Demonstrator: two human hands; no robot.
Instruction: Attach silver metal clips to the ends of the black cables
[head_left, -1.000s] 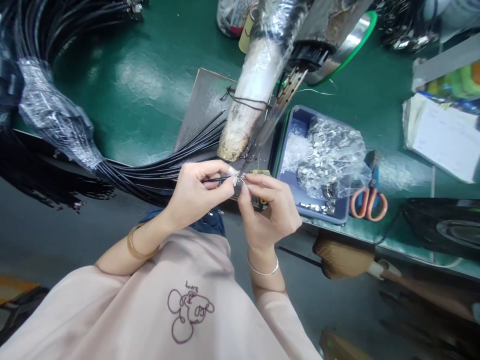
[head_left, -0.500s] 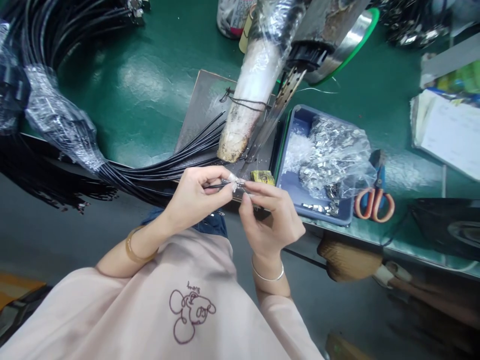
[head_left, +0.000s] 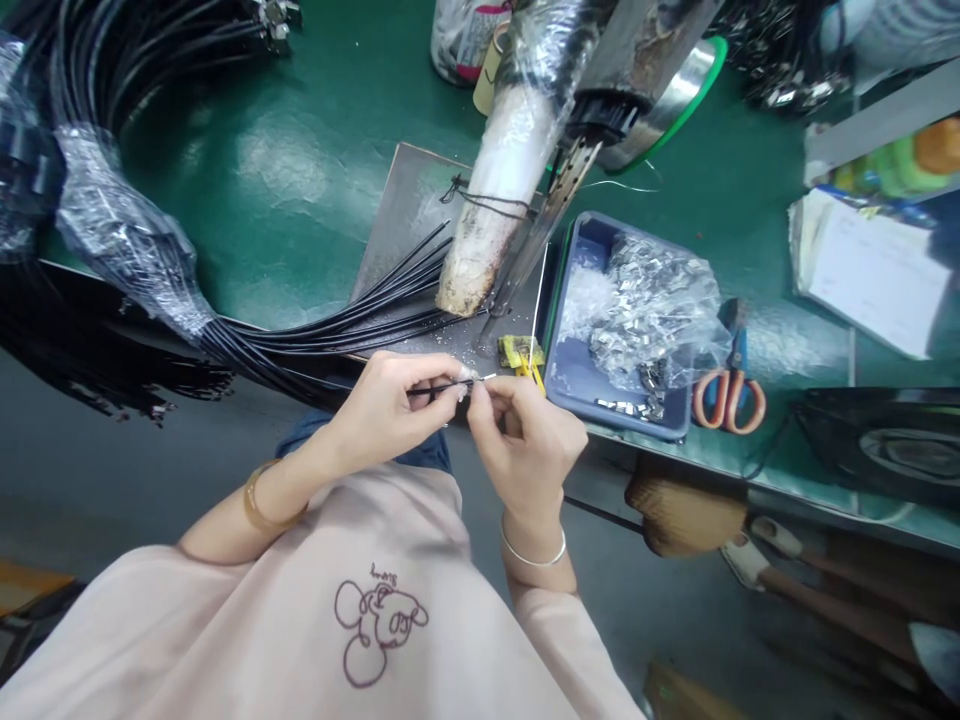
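Observation:
My left hand [head_left: 409, 395] is closed on a thin black cable [head_left: 431, 389], whose tip shows a pale bit of metal. White tape or film wraps the ends of its thumb and forefinger. Right at that tip, my right hand [head_left: 521, 425] has its thumb and fingers pinched together; what lies between them is hidden. Just beyond the hands, a small yellow block [head_left: 520, 350] lies on a dark board [head_left: 409, 190]. Over the board hang a wrapped white nozzle [head_left: 487, 210] and a slim metal rod fixture [head_left: 551, 215], both pointing down towards me.
A plastic-wrapped bundle of black cables [head_left: 127, 220] runs in from the left. On the right stands a blue tray [head_left: 566, 385] with a bag of small metal parts [head_left: 649, 310]. Beyond it lie orange-handled scissors [head_left: 729, 400] and papers [head_left: 862, 270]. A green-rimmed spool [head_left: 679, 100] sits behind.
My right hand's fingers have drawn together and moved slightly left, against the cable tip. Both hands sit a little lower in view. A thin white line and yellow strips now show beside the yellow block.

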